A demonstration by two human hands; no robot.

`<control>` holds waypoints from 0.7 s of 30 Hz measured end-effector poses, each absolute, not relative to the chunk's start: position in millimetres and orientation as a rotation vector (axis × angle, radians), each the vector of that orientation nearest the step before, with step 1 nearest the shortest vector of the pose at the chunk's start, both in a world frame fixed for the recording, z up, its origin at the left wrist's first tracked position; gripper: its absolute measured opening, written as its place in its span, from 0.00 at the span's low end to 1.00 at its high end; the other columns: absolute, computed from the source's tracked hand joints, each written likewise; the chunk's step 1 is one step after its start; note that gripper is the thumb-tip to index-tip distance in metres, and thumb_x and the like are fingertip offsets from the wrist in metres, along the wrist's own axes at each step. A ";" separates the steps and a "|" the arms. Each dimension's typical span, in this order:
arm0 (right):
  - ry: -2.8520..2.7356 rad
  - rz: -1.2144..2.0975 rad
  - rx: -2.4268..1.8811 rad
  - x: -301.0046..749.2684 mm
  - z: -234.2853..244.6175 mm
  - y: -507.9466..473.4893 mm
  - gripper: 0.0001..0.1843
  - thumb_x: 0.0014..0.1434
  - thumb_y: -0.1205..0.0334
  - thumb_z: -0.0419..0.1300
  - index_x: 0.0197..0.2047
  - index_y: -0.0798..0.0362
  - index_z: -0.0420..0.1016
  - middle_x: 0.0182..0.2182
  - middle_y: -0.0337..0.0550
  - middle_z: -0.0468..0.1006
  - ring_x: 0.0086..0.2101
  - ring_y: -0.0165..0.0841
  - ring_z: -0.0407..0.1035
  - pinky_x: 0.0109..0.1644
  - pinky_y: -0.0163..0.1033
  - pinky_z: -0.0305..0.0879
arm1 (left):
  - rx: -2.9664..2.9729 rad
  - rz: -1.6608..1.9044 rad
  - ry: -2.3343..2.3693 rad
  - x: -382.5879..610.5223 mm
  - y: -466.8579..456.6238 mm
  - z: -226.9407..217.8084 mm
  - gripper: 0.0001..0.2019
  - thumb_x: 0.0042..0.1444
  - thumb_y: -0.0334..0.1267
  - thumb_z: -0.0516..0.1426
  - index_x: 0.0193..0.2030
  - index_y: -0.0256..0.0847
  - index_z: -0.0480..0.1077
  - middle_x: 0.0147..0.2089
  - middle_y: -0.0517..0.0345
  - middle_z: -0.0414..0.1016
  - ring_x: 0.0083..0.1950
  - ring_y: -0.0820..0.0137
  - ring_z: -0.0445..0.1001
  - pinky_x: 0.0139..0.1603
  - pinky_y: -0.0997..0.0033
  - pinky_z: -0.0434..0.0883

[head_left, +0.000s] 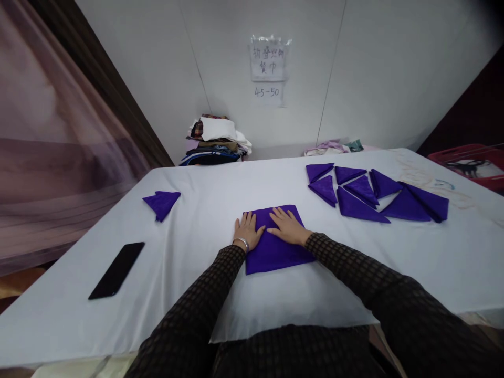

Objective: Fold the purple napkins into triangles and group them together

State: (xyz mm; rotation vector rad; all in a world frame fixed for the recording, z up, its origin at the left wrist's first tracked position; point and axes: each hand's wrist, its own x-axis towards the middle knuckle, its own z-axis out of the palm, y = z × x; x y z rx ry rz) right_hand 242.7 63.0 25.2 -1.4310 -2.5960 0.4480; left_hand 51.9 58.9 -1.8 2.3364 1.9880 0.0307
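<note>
Table (413,273): covered with a white cloth (205,210), creased at left, bearing faint orange and blue marks (444,184) towards the far right corner. Lying directly on it: one flat purple cloth (272,248), centre; a cluster of folded purple cloths (356,206), right; one folded purple piece (166,205), left; one flat black rectangular object (117,270), near left

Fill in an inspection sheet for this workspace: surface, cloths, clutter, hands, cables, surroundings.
Surface: white tablecloth, creased toward the left.
Cloths: flat purple cloth under both hands; folded purple cloths grouped at right; one folded purple piece at left.
Clutter: flat black phone-like item, left.
Hands: left hand and right hand palm-down on the flat purple cloth.
Cables: nothing seen on the table.
Surroundings: clothes pile behind the table; paper signs on the wall; red basket, far right.
</note>
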 end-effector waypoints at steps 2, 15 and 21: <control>-2.550 0.333 -1.529 247.2 14.3 73.3 0.40 0.62 0.39 0.38 0.66 0.60 0.50 0.66 0.55 0.46 0.65 0.43 0.37 0.64 0.54 0.33 | 2.347 0.046 1.999 51.8 58.5 -2.1 0.35 0.60 0.57 0.35 0.67 0.35 0.49 0.70 0.51 0.44 0.70 0.59 0.39 0.67 0.48 0.43; -2.337 0.284 -1.913 266.9 0.7 79.0 0.44 0.60 0.35 0.34 0.66 0.62 0.49 0.66 0.55 0.47 0.64 0.44 0.39 0.63 0.56 0.35 | 2.278 0.050 2.034 51.1 58.1 -1.4 0.36 0.58 0.61 0.34 0.67 0.43 0.48 0.71 0.57 0.44 0.70 0.54 0.38 0.66 0.43 0.41; -2.495 0.239 -1.594 231.4 21.5 87.8 0.43 0.61 0.37 0.33 0.66 0.62 0.48 0.66 0.55 0.45 0.65 0.42 0.34 0.64 0.55 0.29 | 2.283 0.043 2.019 51.1 58.1 -1.0 0.35 0.58 0.59 0.35 0.68 0.42 0.47 0.71 0.57 0.43 0.70 0.54 0.37 0.65 0.42 0.41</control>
